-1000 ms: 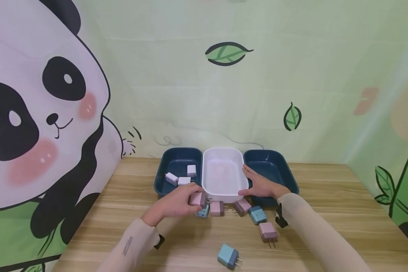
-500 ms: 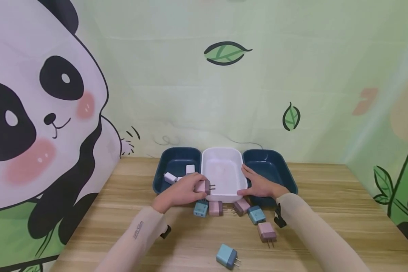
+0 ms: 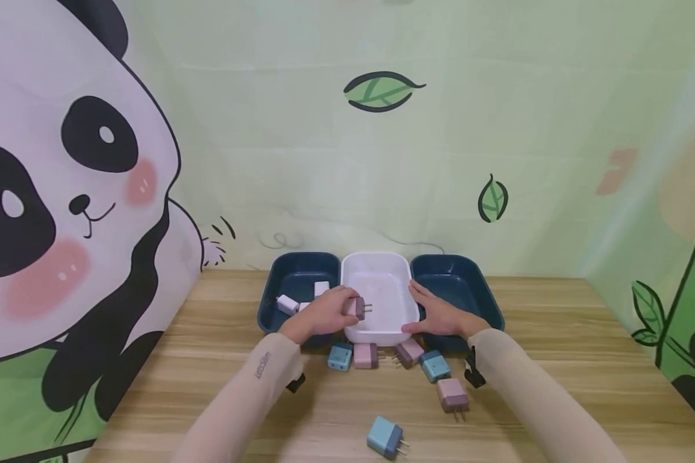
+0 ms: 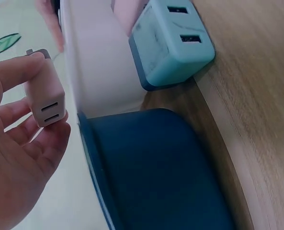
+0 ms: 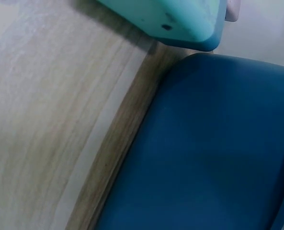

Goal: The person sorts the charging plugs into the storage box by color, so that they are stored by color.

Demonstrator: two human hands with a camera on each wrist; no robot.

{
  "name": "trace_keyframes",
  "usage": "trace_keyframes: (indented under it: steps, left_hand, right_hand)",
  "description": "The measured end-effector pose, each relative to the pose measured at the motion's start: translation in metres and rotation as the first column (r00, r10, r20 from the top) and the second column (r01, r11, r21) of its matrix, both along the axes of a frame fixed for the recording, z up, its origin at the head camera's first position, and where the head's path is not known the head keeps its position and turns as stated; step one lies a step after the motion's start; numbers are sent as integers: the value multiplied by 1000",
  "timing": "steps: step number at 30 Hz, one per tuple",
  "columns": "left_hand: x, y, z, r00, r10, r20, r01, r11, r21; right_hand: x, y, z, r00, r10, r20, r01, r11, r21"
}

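Observation:
My left hand [image 3: 323, 315] pinches a pink charger plug [image 3: 356, 308] over the left side of the white tray [image 3: 382, 273], its prongs pointing right. In the left wrist view the held pink plug [image 4: 46, 91] shows two USB slots, with the thumb on one side and fingers on the other. The right hand [image 3: 443, 316] rests against the white tray's right rim, thumb near the front corner and fingers extended. Below the tray's front lie a blue plug [image 3: 340, 356], a pink plug [image 3: 365, 355] and another pink plug [image 3: 408, 353].
White plugs [image 3: 287, 305] lie in the left dark blue tray [image 3: 301, 263], partly hidden by the left hand. A second dark blue tray [image 3: 460, 276] stands at right. Nearer are a blue plug [image 3: 435, 366], a pink plug [image 3: 453, 394] and a blue plug [image 3: 385, 437] on the wooden table [image 3: 556, 360].
My left hand has lifted the pink plug from the table in front of the trays, moving it up and right over the white tray. The right hand has stayed at the rim.

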State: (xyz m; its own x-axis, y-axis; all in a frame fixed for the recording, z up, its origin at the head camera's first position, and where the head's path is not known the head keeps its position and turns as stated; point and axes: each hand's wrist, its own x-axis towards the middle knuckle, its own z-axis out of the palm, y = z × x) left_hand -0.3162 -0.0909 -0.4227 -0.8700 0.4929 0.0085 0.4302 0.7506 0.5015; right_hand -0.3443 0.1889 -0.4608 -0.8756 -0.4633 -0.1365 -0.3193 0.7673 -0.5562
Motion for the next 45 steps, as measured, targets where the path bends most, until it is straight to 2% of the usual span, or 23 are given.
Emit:
trace_keyframes:
  steps: [8,16,23,27,32,38,45]
  left_hand:
    - [-20,4,-9,998,22,63,-25,999,45]
    - [-35,8,-15,998,47,34,-48,998,27]
    - [-43,12,-16,995,75,68,-76,997,9]
    - [-49,12,-18,993,101,54,-101,995,-12]
    - [-53,12,-20,992,119,47,-118,993,-27]
    - [-52,13,-16,988,142,58,-143,990,14]
    - [-54,13,-18,982,190,19,-190,982,11]
  right_hand:
    - [0,0,-1,1000,-7,9,7,1000,-2]
    - [3,1,2,1000,-11,9,11,1000,-4]
    - [3,1,2,1000,-11,10,11,1000,13]
    - [0,1,2,1000,-8,-2,8,1000,19]
    - [-1,0,0,1000,-5,5,5,1000,17]
    - [-1,0,-1,1000,-8,14,8,1000,6]
    - [-2,1,-3,1000,-5,4,5,1000,10]
